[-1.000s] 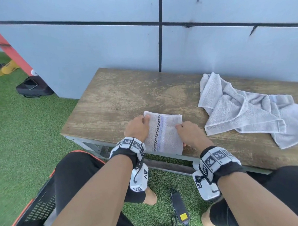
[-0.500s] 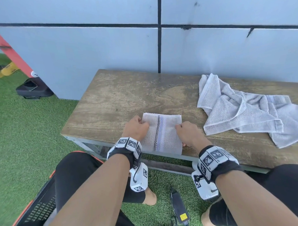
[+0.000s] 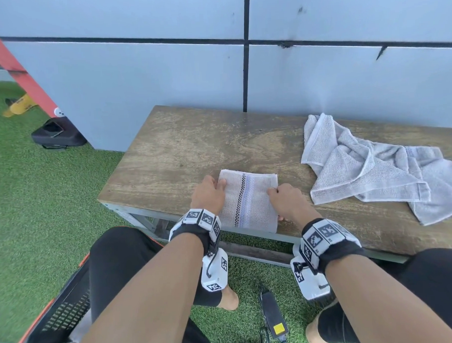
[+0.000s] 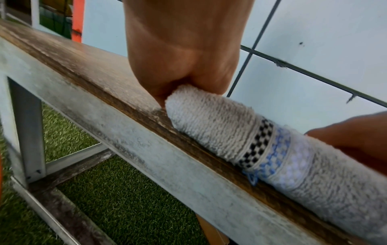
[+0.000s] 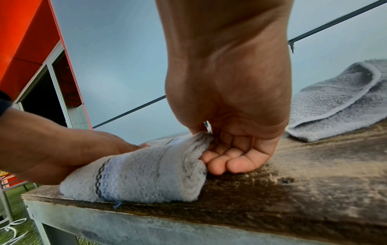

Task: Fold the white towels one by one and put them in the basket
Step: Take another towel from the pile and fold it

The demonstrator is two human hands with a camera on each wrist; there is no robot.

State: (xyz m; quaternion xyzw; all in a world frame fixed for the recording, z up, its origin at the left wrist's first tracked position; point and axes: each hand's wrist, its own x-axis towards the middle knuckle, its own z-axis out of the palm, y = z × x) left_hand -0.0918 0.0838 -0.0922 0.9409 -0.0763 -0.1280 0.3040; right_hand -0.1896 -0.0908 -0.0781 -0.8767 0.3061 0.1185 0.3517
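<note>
A folded white towel (image 3: 248, 200) with a black checked and blue stripe lies at the front edge of the wooden bench (image 3: 182, 152). My left hand (image 3: 215, 187) grips its left edge, pinching the thick fold (image 4: 220, 131) between thumb and curled fingers. My right hand (image 3: 275, 195) pinches the right edge (image 5: 196, 140), its other fingers curled against the bench top. A loose pile of white towels (image 3: 370, 170) lies unfolded on the bench's right half. The black mesh basket (image 3: 57, 316) with an orange rim stands on the grass at lower left, partly hidden by my left leg.
A grey panelled wall (image 3: 164, 83) stands right behind the bench. A black power adapter (image 3: 274, 317) with its cable lies on the grass between my feet. A black case (image 3: 57, 133) and an orange beam (image 3: 16, 69) are at the far left.
Both hands have stayed on the folded towel's side edges. Only the head view has shifted slightly.
</note>
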